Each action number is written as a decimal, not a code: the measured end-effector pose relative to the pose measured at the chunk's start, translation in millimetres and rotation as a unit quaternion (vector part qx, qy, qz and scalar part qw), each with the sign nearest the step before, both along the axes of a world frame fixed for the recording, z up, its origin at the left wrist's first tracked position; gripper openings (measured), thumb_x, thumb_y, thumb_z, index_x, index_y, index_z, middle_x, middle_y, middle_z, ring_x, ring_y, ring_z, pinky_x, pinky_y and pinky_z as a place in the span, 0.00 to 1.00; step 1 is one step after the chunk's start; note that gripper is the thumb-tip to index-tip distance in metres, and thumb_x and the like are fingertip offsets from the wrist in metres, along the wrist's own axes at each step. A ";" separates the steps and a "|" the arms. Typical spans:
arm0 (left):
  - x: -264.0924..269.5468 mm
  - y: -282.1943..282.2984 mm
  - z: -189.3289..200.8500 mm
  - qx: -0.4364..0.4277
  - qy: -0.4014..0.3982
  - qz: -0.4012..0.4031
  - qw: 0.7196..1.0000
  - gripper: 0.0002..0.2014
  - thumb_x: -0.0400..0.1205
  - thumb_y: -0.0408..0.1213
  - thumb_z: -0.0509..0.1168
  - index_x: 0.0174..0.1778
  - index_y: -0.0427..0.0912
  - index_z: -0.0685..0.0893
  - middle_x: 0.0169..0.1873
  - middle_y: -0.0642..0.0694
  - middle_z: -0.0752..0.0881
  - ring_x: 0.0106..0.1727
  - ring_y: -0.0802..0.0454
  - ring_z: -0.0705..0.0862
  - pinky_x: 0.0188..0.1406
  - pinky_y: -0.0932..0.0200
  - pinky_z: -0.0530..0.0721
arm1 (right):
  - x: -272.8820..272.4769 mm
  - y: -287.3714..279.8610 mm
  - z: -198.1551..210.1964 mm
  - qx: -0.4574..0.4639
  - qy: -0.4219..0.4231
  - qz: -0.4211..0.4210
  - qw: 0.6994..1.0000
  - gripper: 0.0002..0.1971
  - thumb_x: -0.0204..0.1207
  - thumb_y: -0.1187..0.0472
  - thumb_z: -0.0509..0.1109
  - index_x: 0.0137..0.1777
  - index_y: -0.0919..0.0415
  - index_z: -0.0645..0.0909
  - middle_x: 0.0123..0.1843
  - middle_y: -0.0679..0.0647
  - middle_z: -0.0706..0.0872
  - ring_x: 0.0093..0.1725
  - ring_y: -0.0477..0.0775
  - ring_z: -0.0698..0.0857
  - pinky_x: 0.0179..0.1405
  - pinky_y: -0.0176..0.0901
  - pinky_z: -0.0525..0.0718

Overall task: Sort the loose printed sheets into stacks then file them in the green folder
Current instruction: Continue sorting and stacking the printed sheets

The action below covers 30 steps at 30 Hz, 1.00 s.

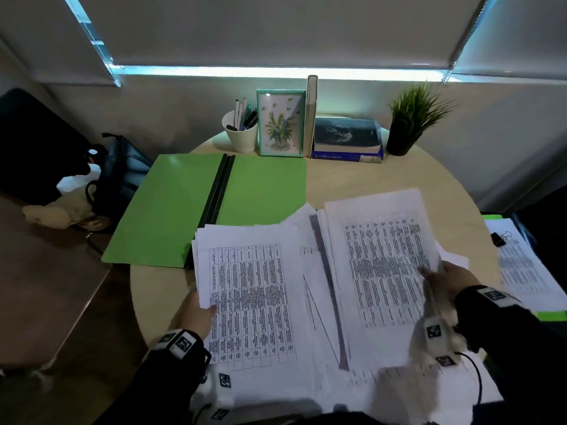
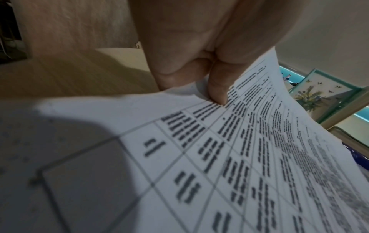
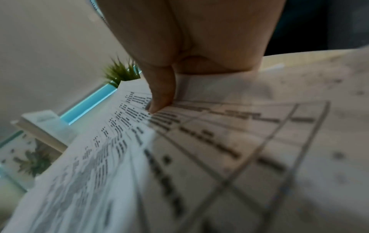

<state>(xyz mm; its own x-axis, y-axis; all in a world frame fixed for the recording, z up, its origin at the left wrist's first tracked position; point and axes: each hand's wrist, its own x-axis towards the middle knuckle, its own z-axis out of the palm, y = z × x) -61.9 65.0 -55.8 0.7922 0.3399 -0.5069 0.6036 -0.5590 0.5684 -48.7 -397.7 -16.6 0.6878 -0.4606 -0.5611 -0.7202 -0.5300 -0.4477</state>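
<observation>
Two white table-printed sheets (image 1: 251,289), each pinched by one hand's fingers (image 2: 217,88), overlap the open green folder (image 1: 171,207).

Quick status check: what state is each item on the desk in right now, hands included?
green folder: open flat, no sheets filed in it.
left sheet: lifted, pinched at its left edge by the left hand.
right sheet: lifted, pinched at its right edge by the right hand.
loose sheets: spread under both, unsorted.
clipped stack: lying off to the right.
</observation>
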 end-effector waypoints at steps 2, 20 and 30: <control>-0.1 -1.6 4.6 -0.001 -0.006 -0.010 1.000 0.21 0.82 0.31 0.64 0.72 0.41 0.72 0.68 0.41 0.80 0.67 0.41 0.79 0.69 0.50 0.72 | -8.6 1.8 -3.2 0.053 -0.034 -0.048 0.997 0.21 0.75 0.50 0.70 0.59 0.68 0.81 0.50 0.65 0.88 0.47 0.63 0.84 0.48 0.50 0.79; 6.5 9.7 2.8 -0.101 0.025 -0.050 0.993 0.22 0.86 0.36 0.56 0.77 0.41 0.66 0.75 0.41 0.72 0.74 0.42 0.73 0.76 0.47 0.68 | -55.4 197.2 -9.2 0.120 -0.010 0.031 0.992 0.16 0.78 0.65 0.66 0.65 0.58 0.78 0.57 0.58 0.86 0.50 0.53 0.80 0.49 0.38 0.72; 7.9 18.4 -16.3 -0.087 0.017 -0.097 0.991 0.27 0.80 0.43 0.65 0.76 0.43 0.68 0.72 0.43 0.76 0.69 0.42 0.77 0.72 0.48 0.74 | -53.6 230.8 1.0 0.116 -0.025 0.124 0.985 0.14 0.74 0.60 0.71 0.60 0.56 0.80 0.49 0.55 0.87 0.44 0.52 0.82 0.44 0.39 0.77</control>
